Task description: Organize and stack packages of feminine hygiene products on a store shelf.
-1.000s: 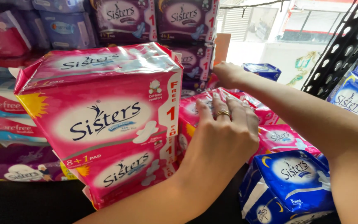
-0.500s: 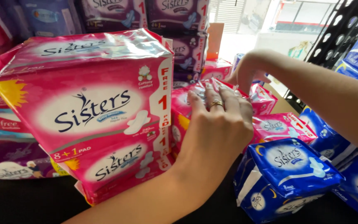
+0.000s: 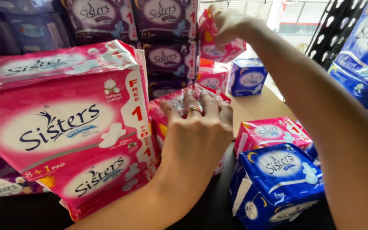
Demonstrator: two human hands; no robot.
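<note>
the left hand [image 3: 196,127] lies flat on a small pink pack [image 3: 169,111] in the middle of the shelf. its fingers are spread a little and curl over the top edge of the pack. there is a ring on one finger. the hand covers most of this pack, so only its top and left side show. you cannot tell if the hand grips it or just rests on it.

the right hand [image 3: 226,21] is up high at the back. it is closed on another small pink pack [image 3: 222,50], held up in the air by its top. the hand hides the top of that pack, and the bright window behind makes it hard to see well.

just left of the left hand is a stack of big pink packs [image 3: 69,123]. the stack is cut off at the left edge. behind it stand dark purple packs [image 3: 167,34], dim and partly hidden.

on the right side lies a blue pack [image 3: 277,179] near the front, with one more pink pack [image 3: 269,132] just behind it, touching it. a small blue box-shaped pack [image 3: 248,76] sits far back on the brown shelf [image 3: 252,108]. more blue packs [image 3: 363,47] at the far right are cut off by the edge.
</note>
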